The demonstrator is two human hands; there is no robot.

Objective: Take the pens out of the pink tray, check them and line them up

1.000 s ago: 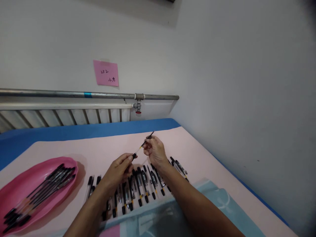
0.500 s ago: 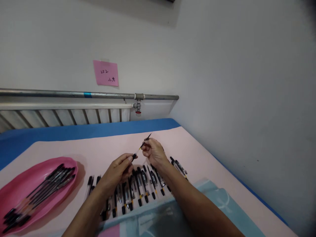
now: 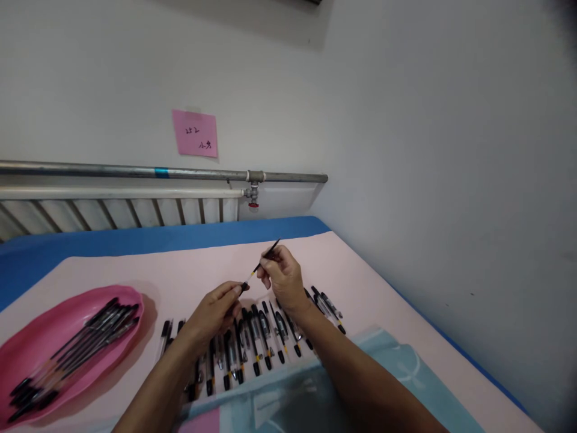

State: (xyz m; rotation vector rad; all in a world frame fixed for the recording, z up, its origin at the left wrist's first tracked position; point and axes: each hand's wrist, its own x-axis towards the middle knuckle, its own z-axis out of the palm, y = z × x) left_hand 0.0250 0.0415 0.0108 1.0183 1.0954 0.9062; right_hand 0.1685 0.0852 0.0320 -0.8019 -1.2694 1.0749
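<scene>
Above the table, my left hand [image 3: 217,308] pinches the lower end of a slim pen refill [image 3: 253,272], where a black piece shows at the fingertips. Higher up, my right hand [image 3: 285,278] has its fingers closed round the dark part of the same refill, and the pointed dark end sticks out past them. A pale and yellow stretch lies between the two hands. Under my wrists spreads a row of pen parts [image 3: 265,337]: clear barrels, black caps and refills with yellow bands. My forearms hide some of them.
A pink oval dish [image 3: 27,337] at the left holds several assembled-looking black pens. Teal printed plastic [image 3: 387,361] lies along the near edge. The pink tabletop [image 3: 180,270] meets a wall on the right; a pipe [image 3: 198,173] and radiator [image 3: 121,210] run behind.
My right hand has shifted slightly up and right along with the refill's pointed end, turning a little. My left hand keeps its pinch in nearly the same place.
</scene>
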